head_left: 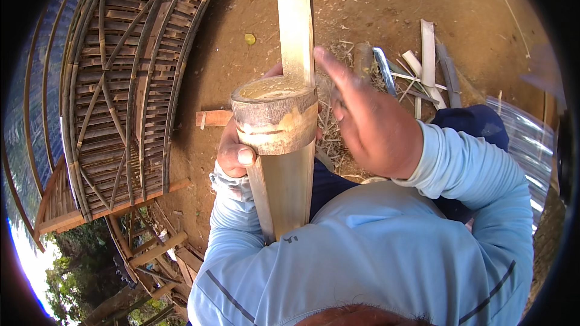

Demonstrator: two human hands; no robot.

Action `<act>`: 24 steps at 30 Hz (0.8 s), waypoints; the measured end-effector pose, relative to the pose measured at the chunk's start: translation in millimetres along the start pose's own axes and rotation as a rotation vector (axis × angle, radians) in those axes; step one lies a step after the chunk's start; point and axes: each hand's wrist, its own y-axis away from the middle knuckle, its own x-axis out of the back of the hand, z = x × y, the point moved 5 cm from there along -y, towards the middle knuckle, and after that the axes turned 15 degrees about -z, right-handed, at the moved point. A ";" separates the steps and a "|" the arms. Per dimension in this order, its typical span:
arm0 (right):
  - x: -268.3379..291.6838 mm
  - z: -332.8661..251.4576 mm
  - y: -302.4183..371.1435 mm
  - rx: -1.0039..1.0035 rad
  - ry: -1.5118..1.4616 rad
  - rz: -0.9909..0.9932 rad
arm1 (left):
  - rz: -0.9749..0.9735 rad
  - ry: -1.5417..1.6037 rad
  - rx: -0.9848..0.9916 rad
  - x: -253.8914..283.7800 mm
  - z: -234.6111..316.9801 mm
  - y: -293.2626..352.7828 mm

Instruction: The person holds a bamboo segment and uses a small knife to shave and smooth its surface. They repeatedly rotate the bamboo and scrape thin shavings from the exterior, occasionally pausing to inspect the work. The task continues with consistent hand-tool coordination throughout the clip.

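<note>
A short, thick bamboo section (275, 122) with a pale, worn face is in front of my chest. One long split bamboo slat (295, 24) rises from its far side, and a wider bamboo strip (281, 190) runs below it toward my shirt. My left hand (234, 152) is wrapped round the section's left side, thumb on its lower edge; its other fingers are mostly hidden behind. Beside the section on the right, my right hand (373, 124) is raised with fingers stretched out, slightly blurred. It holds nothing that I can see.
Bamboo offcuts (428, 63) and a shiny bluish flat strip (384, 71) lie on the dirt ground at the right, near fine shavings (331, 127). A small wood block (214, 118) lies left of my left hand. A slatted bamboo structure (136, 84) stands at the left.
</note>
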 end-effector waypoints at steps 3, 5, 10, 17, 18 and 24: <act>21.7 1.3 -2.0 -0.024 -0.076 0.063 | -0.021 0.041 -0.003 0.1 3.1 2.9; 36.4 9.7 5.6 -0.095 -0.124 0.049 | -0.027 0.050 -0.013 -1.4 -0.1 -2.9; 44.7 13.1 8.6 -0.008 -0.048 0.036 | 0.008 0.012 -0.019 -0.1 0.0 0.8; 40.1 3.4 10.1 -0.048 0.101 -0.067 | 0.072 -0.087 -0.051 -2.2 1.5 -2.8; 40.5 3.5 10.2 -0.046 0.108 -0.068 | 0.074 -0.098 -0.047 -1.1 1.4 -1.8; 41.0 8.0 7.9 0.002 0.047 -0.020 | 0.088 -0.131 -0.008 8.2 1.7 5.1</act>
